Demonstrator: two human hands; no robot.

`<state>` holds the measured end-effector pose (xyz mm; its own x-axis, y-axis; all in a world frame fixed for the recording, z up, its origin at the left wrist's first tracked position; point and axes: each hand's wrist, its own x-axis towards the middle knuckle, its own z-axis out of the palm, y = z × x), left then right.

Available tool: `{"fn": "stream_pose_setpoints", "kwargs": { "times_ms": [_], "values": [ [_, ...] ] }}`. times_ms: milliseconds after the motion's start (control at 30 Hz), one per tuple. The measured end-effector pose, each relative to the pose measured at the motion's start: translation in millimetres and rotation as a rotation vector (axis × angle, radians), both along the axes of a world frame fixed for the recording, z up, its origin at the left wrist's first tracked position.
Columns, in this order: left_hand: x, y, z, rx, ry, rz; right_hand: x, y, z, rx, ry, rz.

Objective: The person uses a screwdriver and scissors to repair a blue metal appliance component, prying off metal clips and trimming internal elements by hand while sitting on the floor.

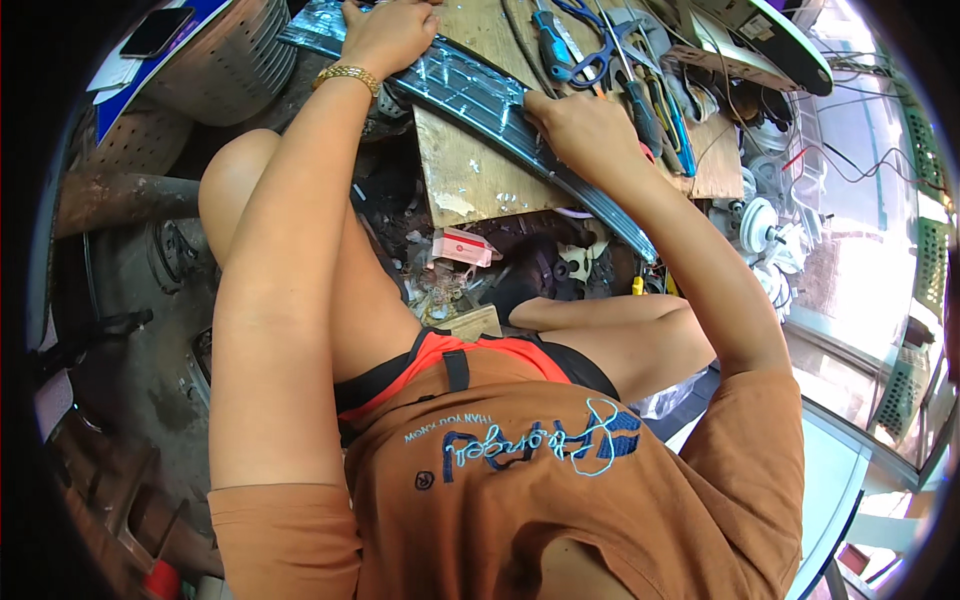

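- holding a long dark metal strip (480, 95) flat on the wooden board (470, 170): left hand (385, 35) pressed on it, fingers together.
- right hand (580, 125) pinches its edge; next move likely needs a steady grip.

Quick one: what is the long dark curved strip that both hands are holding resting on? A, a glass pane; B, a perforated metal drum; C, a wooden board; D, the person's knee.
C: the left hand and right hand press the dark strip down across a scuffed wooden board.
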<state>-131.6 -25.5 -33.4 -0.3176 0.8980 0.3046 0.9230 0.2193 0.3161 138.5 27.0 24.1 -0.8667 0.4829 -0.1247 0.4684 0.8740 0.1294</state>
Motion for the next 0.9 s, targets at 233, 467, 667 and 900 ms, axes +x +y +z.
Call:
{"fn": "stream_pose_setpoints", "kwargs": {
  "times_ms": [233,467,667,900],
  "values": [
    [-25,3,-21,-0.025,-0.019,-0.014,30,-11,7,-0.012,-0.004,-0.043],
    [-23,10,-19,-0.051,0.170,-0.052,41,-12,7,-0.061,0.038,-0.096],
    [-24,8,-16,-0.110,0.160,-0.032,54,-18,9,-0.071,0.038,-0.133],
    [-23,8,-12,-0.120,0.147,-0.043,65,-19,14,-0.070,-0.007,-0.156]
  ]
}}
